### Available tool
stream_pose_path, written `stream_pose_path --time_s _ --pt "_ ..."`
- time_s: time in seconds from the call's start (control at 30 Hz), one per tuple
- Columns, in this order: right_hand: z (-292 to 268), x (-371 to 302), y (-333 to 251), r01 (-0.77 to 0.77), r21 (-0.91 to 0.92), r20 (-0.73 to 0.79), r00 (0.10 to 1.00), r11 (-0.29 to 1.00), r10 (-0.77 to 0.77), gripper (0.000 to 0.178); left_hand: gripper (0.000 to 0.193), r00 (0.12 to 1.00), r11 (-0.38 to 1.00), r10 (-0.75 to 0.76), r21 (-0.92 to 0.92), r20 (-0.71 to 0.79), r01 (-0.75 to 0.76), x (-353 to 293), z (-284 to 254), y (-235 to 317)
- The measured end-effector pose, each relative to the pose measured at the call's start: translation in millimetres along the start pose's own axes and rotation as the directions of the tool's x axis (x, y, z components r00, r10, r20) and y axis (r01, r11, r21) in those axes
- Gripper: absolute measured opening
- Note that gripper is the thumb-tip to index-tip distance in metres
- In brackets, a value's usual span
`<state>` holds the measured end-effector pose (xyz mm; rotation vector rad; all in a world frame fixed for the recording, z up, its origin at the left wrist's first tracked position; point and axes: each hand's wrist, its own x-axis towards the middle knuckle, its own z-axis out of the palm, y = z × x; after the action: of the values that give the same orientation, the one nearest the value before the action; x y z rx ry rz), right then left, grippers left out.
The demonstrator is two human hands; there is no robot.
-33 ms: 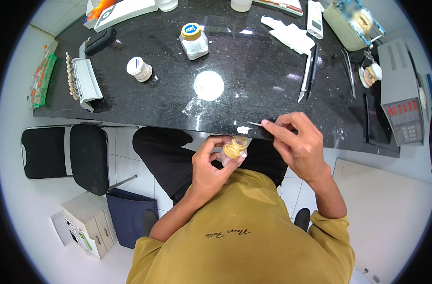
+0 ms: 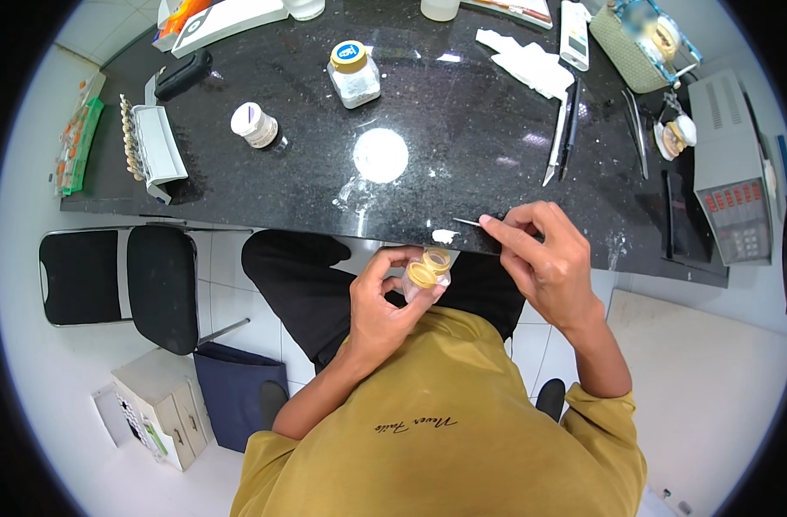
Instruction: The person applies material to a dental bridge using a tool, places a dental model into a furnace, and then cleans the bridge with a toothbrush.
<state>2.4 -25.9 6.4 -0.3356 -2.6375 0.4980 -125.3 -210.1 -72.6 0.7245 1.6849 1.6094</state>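
Just below the counter's front edge, my left hand point(image 2: 385, 297) is closed around a small clear jar point(image 2: 418, 293) with a gold rim. Its gold flip lid point(image 2: 423, 275) is swung back, so the jar's mouth faces up. My right hand point(image 2: 553, 263) is above the counter edge, pinching a thin metal instrument point(image 2: 468, 221) between thumb and fingers. The instrument's tip points left, a little above and right of a small heap of white powder point(image 2: 444, 235) on the black counter point(image 2: 462, 155). Its far end is hidden in my hand.
A gold-lidded jar point(image 2: 354, 76) and a white-capped jar point(image 2: 254, 126) stand farther back. On the left is a tooth shade guide point(image 2: 152, 151). At right lie a knife point(image 2: 556, 142), tweezers point(image 2: 637, 133), a dental model point(image 2: 674, 136) and a grey control unit point(image 2: 731, 168).
My right hand and the instrument have shifted very slightly to the right. My left hand and the jar have stayed where they were.
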Motion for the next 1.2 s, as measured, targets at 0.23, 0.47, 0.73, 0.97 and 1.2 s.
stream_pose_path --time_s 0.23,0.47,0.73,0.97,1.2 --pt "0.4 -6.0 -6.8 0.049 0.053 0.015 0.999 0.997 -0.05 0.042 0.037 1.0 1.0 -0.002 -0.017 -0.003 0.002 -1.3 0.4 -1.5" --pt "1.8 -1.5 -7.3 0.008 0.024 0.041 0.999 1.0 -0.009 0.041 0.037 1.0 0.999 0.003 -0.034 -0.029 -0.004 -2.0 -0.5 -2.0" --pt "-1.2 -5.5 -7.1 -0.002 0.028 0.022 1.0 1.0 0.001 0.044 0.038 1.0 0.999 -0.001 -0.042 -0.028 0.0 -1.7 3.0 -1.8" --pt "1.3 -10.9 -8.7 0.003 0.029 0.027 1.0 1.0 -0.003 0.042 0.039 0.999 0.998 -0.024 -0.05 -0.022 0.023 -2.3 1.6 -2.2" --pt "3.8 -2.4 -4.1 0.022 0.045 -0.004 1.0 0.999 -0.022 0.042 0.041 0.999 1.0 -0.026 -0.015 -0.035 0.026 -3.5 0.5 -2.2"
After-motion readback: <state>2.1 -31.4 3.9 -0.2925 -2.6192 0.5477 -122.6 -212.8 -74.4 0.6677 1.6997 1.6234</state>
